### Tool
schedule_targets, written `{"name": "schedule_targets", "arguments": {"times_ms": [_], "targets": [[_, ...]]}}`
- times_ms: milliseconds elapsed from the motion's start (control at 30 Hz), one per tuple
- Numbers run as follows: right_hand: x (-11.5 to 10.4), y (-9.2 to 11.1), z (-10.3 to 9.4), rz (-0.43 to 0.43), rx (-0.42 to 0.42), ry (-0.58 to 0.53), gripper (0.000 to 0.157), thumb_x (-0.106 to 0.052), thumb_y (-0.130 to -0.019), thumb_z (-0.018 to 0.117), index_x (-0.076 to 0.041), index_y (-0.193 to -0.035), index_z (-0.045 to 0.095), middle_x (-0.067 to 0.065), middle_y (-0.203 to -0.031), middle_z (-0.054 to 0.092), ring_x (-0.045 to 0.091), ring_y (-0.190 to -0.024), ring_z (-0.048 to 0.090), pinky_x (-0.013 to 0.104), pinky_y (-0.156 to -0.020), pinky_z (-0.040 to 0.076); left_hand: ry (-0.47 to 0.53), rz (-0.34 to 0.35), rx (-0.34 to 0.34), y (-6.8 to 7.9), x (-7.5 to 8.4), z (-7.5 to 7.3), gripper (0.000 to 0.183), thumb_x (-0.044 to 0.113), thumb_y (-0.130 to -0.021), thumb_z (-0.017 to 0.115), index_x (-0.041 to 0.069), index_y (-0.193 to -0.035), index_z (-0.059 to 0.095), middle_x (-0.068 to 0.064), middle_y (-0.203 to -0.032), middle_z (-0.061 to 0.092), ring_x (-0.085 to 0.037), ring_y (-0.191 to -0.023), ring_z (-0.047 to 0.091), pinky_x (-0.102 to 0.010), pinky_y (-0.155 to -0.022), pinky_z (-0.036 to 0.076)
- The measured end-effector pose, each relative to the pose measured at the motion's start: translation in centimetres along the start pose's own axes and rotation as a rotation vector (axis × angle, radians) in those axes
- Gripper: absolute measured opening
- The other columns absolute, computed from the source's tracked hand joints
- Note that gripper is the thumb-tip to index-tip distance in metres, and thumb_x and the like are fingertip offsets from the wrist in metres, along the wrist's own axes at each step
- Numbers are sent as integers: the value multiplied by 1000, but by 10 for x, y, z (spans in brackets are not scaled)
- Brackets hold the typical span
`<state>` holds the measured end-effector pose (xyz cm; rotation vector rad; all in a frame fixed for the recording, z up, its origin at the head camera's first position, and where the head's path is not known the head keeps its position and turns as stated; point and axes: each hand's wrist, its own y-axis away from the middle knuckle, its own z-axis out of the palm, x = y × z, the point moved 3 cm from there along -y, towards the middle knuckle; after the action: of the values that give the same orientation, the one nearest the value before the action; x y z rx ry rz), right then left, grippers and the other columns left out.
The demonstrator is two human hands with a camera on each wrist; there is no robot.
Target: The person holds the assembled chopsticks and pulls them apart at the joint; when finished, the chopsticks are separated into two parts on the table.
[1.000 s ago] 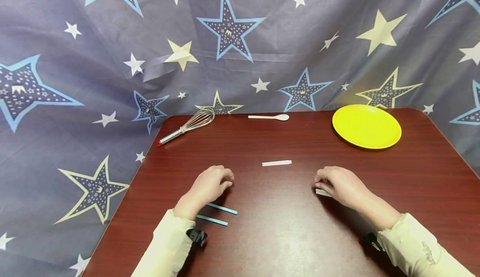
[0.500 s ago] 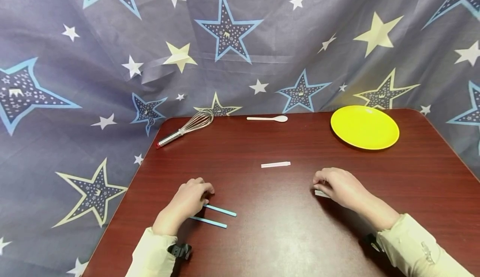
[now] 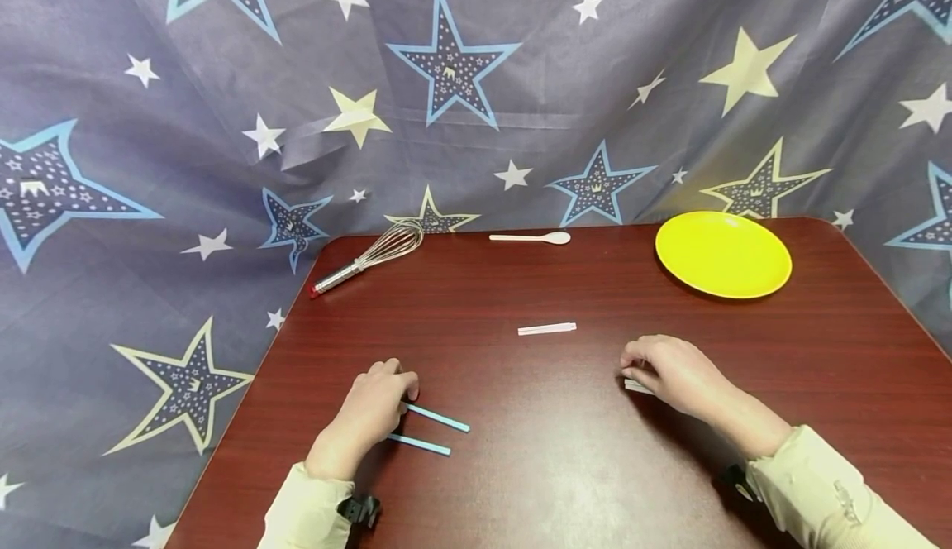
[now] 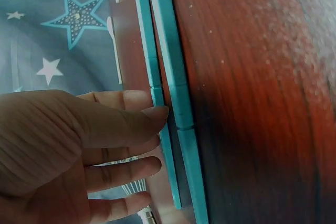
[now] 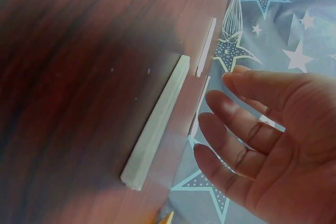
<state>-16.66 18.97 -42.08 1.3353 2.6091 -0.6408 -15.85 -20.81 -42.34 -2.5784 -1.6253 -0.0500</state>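
In the left wrist view, two light-blue chopsticks (image 4: 190, 166) lie side by side. My left hand (image 3: 372, 400) is at the farther one (image 4: 143, 19), its thumb laid across it and the index fingertip at its far edge; the other fingers are loosely bent. My right hand (image 3: 673, 374) hovers beside a slim whitish stick (image 5: 157, 124), fingers relaxed and gently curved, with a visible gap between the fingertips and the stick. In the head view, this hand hides most of that stick. A similar white stick (image 3: 546, 329) lies mid-table.
Along the back edge of the brown table (image 3: 550, 417) lie a wire whisk (image 3: 372, 258), a white spoon (image 3: 531, 238) and a yellow plate (image 3: 723, 254). A star-patterned cloth (image 3: 476, 152) hangs directly behind the table.
My left hand has come back and left from beyond the blue chopsticks, down to the end of the farther one. The right hand has stayed almost still beside the whitish stick.
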Motion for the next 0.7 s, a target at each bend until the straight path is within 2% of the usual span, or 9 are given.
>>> {"name": "schedule_targets", "arguments": {"times_ms": [300, 400, 567, 700], "targets": [[0, 1, 0, -1, -1, 1, 20, -9, -79, 79, -22, -78, 64, -15, -74, 58, 10, -69, 59, 36, -65, 50, -37, 10, 29, -1, 3, 5, 31, -1, -74, 78, 18, -71, 54, -1, -76, 43, -27, -75, 49, -40, -59, 41], [0, 1, 0, -1, -1, 3, 20, -9, -79, 79, -22, -79, 64, -15, -74, 58, 10, -69, 59, 36, -65, 50, -14, 32, 55, -2, 4, 4, 32, -1, -74, 78, 17, -72, 53, 1, -75, 43, -26, -73, 49, -39, -60, 40], [-1, 1, 0, 4, 2, 3, 20, -9, -79, 79, -22, -78, 64, -15, -74, 58, 9, -68, 58, 36, -65, 50, 66, 135, 133, -9, 10, 0, 34, -4, -71, 78, 15, -73, 50, 5, -70, 44, -19, -66, 50, -37, -59, 41], [-2, 1, 1, 5, 5, 2, 21, -9, -79, 80, -22, -79, 64, -15, -74, 58, 9, -69, 58, 36, -65, 49, 105, 197, 177, -15, 20, -2, 33, -4, -74, 77, 14, -76, 49, 8, -66, 48, -12, -61, 49, -34, -60, 43]]}}
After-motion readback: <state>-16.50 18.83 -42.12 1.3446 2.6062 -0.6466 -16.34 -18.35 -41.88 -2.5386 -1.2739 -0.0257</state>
